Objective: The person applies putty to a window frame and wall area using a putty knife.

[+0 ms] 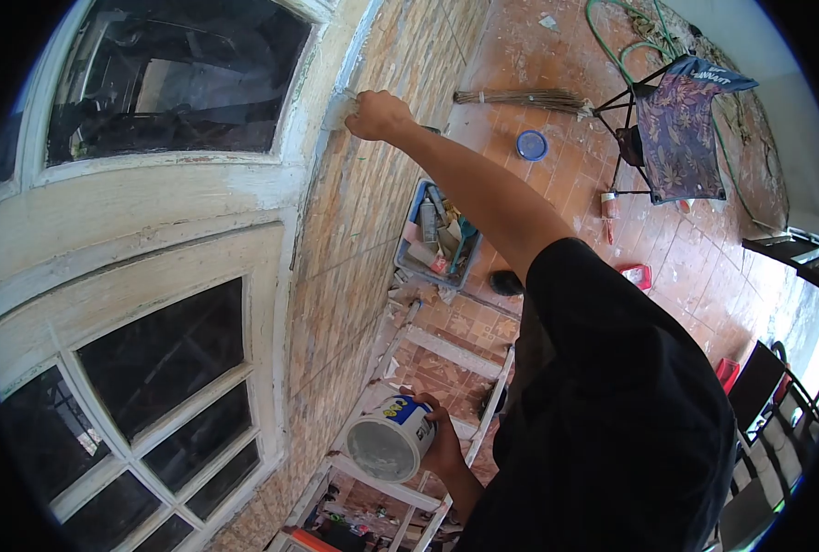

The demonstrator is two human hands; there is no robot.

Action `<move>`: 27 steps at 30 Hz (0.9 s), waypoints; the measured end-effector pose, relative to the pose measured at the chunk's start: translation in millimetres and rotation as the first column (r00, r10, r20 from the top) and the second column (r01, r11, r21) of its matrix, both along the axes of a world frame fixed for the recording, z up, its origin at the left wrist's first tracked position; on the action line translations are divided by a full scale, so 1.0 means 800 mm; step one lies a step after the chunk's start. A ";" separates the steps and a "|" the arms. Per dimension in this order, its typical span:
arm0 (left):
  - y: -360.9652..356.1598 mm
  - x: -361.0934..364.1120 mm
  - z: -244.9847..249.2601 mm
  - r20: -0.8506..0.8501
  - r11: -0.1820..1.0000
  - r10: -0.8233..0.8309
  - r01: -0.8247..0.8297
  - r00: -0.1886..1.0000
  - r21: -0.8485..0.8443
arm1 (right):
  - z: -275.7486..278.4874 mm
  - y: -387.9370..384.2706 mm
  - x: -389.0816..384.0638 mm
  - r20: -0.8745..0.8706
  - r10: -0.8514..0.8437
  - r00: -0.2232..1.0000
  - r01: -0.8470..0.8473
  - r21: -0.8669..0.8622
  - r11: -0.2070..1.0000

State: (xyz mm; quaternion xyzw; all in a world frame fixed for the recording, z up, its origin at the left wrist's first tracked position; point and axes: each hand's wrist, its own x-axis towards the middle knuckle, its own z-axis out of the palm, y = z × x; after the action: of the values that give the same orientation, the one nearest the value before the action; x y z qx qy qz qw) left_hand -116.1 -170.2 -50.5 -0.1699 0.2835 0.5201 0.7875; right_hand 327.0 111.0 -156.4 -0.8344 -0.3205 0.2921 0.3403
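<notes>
My right hand (379, 116) stretches out to the window frame's white edge and is closed on a putty knife (339, 109). Its flat, pale blade lies against the frame where it meets the stone-tiled wall; the handle is hidden in my fingers. Whitish smears mark the painted window frame (271, 187) nearby. Lower down, my left hand (443, 440) grips a white bucket (413, 416) with a blue and yellow label from its side. The bucket tilts toward the wall, and greyish-white material shows inside it.
A ladder (453, 352) stands below me. On the tiled floor are a blue crate (475, 260) of tools, a broom (520, 96), a blue lid (531, 145), a folding chair (676, 138), a red tray (637, 276) and a green hose (603, 41).
</notes>
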 end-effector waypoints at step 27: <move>-0.020 0.010 -0.006 0.045 0.996 0.067 -0.070 0.997 0.063 | 0.016 -0.011 0.007 0.162 0.052 0.985 -0.055 0.012 0.998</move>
State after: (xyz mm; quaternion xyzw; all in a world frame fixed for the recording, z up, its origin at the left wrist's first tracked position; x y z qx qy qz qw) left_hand -107.7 -186.1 -55.3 -0.1651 0.2434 0.5518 0.7804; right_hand 332.7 102.6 -143.8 -0.8436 -0.3715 0.2300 0.3122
